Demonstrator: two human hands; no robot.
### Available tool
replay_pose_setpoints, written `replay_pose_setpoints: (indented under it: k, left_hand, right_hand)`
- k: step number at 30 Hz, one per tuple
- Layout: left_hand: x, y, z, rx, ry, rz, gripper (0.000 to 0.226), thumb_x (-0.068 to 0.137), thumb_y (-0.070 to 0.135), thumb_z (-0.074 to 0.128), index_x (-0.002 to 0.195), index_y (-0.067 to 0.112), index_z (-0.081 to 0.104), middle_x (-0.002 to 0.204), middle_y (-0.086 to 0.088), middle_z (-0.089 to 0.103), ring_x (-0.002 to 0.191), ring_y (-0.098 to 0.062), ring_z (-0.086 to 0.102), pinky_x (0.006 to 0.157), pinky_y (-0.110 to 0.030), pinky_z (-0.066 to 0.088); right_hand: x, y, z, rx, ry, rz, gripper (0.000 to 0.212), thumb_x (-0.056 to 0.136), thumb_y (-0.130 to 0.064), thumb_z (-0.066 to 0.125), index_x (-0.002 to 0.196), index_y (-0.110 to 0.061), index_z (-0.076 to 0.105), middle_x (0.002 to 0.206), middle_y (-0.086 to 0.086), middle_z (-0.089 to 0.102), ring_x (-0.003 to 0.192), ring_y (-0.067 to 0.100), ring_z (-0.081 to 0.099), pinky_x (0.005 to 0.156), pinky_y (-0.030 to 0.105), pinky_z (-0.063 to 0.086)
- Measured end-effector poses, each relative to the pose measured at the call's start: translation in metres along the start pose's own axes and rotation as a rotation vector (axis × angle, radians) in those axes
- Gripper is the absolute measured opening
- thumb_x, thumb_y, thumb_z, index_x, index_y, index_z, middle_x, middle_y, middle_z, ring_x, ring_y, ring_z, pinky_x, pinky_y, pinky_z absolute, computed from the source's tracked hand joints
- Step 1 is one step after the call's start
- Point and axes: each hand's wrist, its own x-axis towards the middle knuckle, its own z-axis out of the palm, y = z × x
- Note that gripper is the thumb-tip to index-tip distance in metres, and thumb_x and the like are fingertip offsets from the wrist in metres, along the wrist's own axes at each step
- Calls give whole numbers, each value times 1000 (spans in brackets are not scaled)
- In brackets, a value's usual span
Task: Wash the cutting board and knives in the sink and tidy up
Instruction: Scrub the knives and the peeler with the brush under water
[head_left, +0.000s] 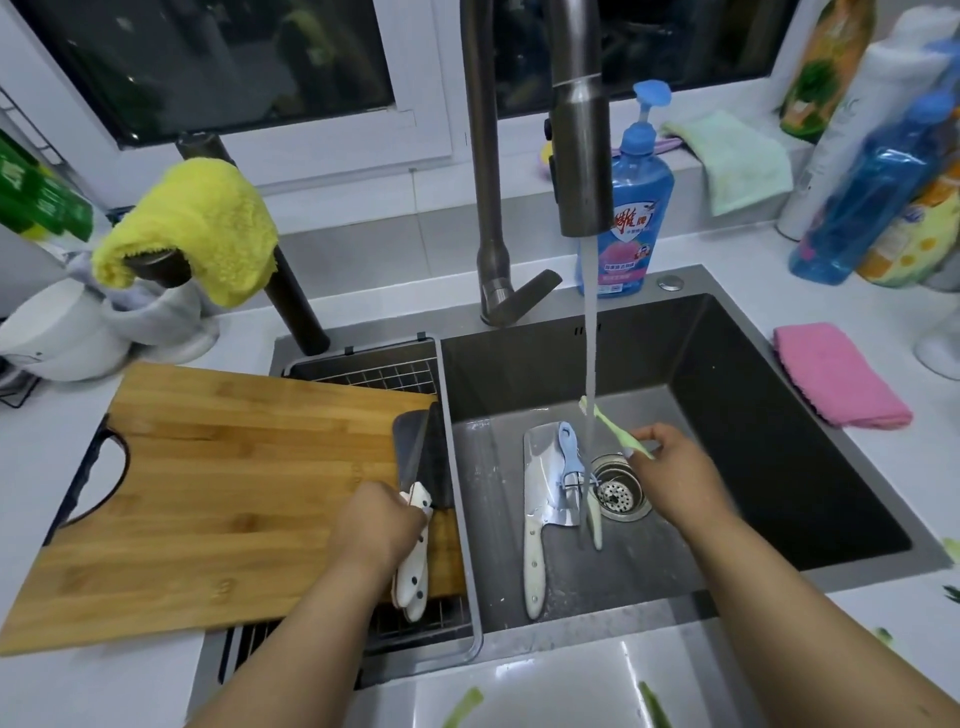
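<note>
Sink (727, 332) water rinses brush (615, 426) in right grip (670, 467).

White counter (857, 467) bears pink cloth (839, 376); cutting board (223, 499) overhangs sink (753, 395).

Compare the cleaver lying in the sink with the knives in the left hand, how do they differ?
The cleaver lies flat on the sink floor, untouched; the knives are gripped by the left hand over the cutting board. The cleaver's blade is bright and shiny; the blades of the knives look dark. The cleaver is one tool; the hand holds more than one. Both have white riveted handles.
</note>
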Motion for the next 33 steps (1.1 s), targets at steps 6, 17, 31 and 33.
replay_pose_setpoints:
  k: [6,17,31,33]
  left_hand:
    - [-10,27,-8,-64,173,208,22,92,24,55,73,18,63,66,-4,65,58,-18,60,50,-28,46]
    - [-2,129,92,-26,-247,286,22,84,23,53,76,5,62,88,-15,69,86,-31,66,68,-26,44]
    - [61,93,182,367,-337,69,36,90,24,53,122,8,59,129,-12,58,115,-29,58,91,-31,46]
    - [63,87,191,451,-379,35,36,90,25,54,121,8,58,129,-11,58,116,-28,57,91,-30,45]
  right_hand:
    - [6,7,-5,-14,-4,21,14,89,-26,60,102,-21,61,87,3,61,85,30,62,72,33,46]
    - [27,23,-14,7,-94,66,13,89,-27,61,101,-22,62,82,4,67,80,27,64,66,31,44]
    - [60,41,-13,-31,-213,132,9,87,-32,64,92,-25,61,86,1,64,85,27,63,70,28,44]
    - [63,43,-14,-18,-210,128,8,87,-32,64,90,-26,59,86,0,64,85,26,64,68,26,43]
